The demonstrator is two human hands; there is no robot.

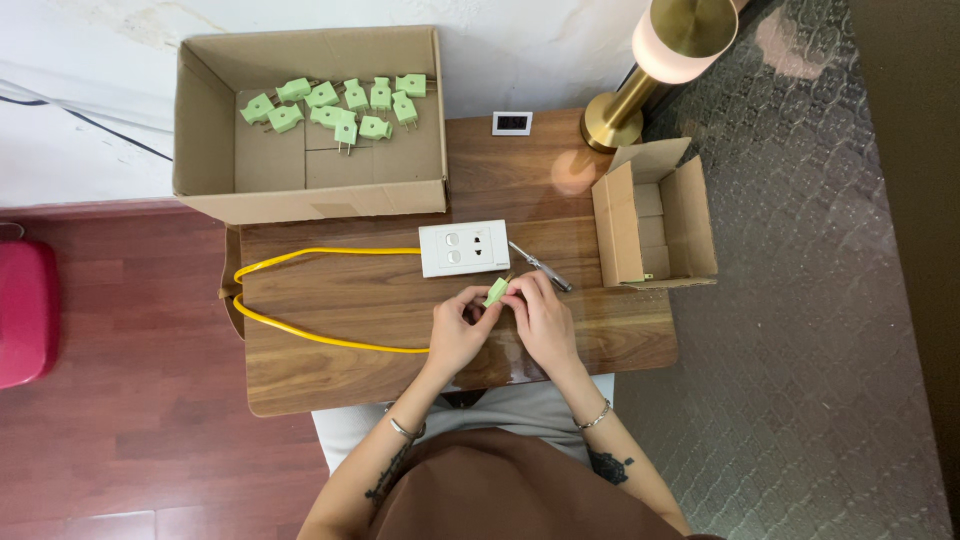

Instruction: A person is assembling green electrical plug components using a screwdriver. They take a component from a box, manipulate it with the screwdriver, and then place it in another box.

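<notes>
Left hand (456,328): fingers pinched on small pale-green plastic plug (496,291)
Right hand (543,318): fingers clamped on same plug
Place: above brown wooden desk (330,385)

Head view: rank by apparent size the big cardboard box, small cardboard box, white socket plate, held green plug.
1. big cardboard box
2. small cardboard box
3. white socket plate
4. green plug, held by both hands

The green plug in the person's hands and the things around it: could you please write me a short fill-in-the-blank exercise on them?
Both hands hold one green plug over the ____ table.
The cable looping on the table is ____.
The other green plugs lie in the ____ cardboard box.

Missing: wooden; yellow; larger
</notes>
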